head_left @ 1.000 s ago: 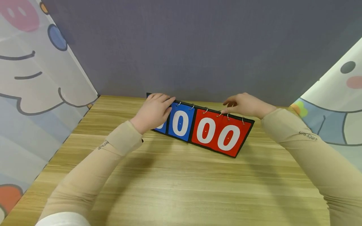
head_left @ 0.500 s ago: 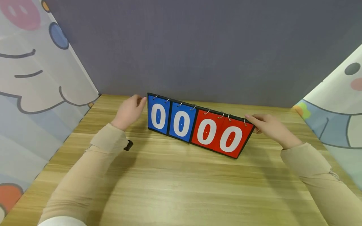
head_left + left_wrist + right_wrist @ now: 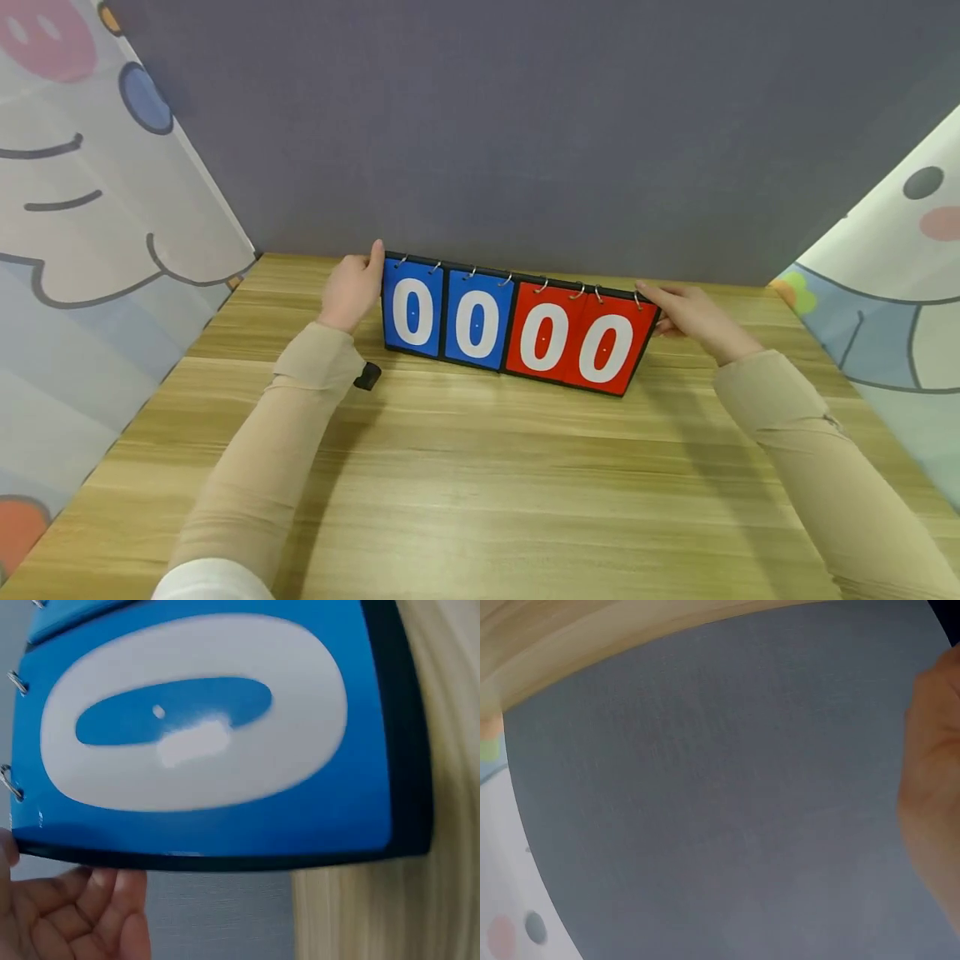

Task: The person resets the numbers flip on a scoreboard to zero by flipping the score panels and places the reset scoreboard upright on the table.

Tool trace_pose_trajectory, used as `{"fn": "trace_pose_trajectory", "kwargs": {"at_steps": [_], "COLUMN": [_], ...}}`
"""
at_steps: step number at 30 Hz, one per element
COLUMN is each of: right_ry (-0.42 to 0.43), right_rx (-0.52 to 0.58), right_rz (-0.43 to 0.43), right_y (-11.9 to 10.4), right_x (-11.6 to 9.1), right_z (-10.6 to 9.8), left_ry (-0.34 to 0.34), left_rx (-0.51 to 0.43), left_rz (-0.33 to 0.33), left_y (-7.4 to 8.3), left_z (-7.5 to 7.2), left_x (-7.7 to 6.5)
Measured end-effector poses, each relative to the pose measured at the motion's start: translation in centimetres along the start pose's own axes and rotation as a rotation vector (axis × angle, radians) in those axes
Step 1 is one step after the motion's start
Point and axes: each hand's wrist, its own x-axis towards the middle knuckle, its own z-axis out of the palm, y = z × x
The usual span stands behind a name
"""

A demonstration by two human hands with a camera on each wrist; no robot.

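Observation:
A flip scoreboard (image 3: 512, 329) stands on the wooden table, leaning, with two blue cards and two red cards that all read 0. Metal rings hold the cards along its black top edge. My left hand (image 3: 351, 287) grips its left end: in the left wrist view the thumb is at the top corner of the blue card (image 3: 322, 817), and the curled fingers (image 3: 82, 915) lie behind the black border. At the upper right corner my right hand (image 3: 697, 317) pinches the board, thumb in front, the other fingers partly hidden behind it. The right wrist view catches only that hand's edge (image 3: 934, 772).
A grey panel (image 3: 510, 125) rises behind the table (image 3: 525, 483). Cartoon-printed curtains hang at the left (image 3: 90, 300) and right (image 3: 900, 267). A small black tab (image 3: 367, 376) sits at the left cuff.
My left hand has gone from over the blue cards to the left end, my right hand from the top rings to the right corner. The board's right end has shifted slightly back and left.

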Motion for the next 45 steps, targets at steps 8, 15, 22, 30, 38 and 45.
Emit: {"fn": "trace_pose_trajectory", "kwargs": {"at_steps": [8, 15, 22, 30, 38, 45], "right_ry": [0.041, 0.136, 0.257, 0.236, 0.363, 0.61], "right_rx": [0.085, 0.198, 0.24, 0.293, 0.266, -0.059], "right_rz": [0.0, 0.027, 0.055, 0.066, -0.04, -0.407], "right_y": [-0.7, -1.0, -1.4, -1.2, 0.7, 1.8], "right_x": [4.2, 5.9, 6.6, 6.9, 4.3, -0.9], "right_z": [-1.0, -0.9, -0.6, -0.2, 2.0, 6.8], "left_ry": [0.027, 0.021, 0.051, 0.051, -0.026, 0.037], "left_rx": [-0.102, -0.153, -0.175, -0.173, -0.163, 0.078], "left_rz": [-0.062, -0.101, -0.1, -0.108, 0.099, 0.442], "left_y": [0.2, 1.1, 1.6, 1.5, 1.5, 2.8], "left_z": [0.5, 1.3, 1.9, 2.0, 0.6, 0.3], "left_x": [1.1, 1.6, 2.2, 2.4, -1.1, -10.6]}}
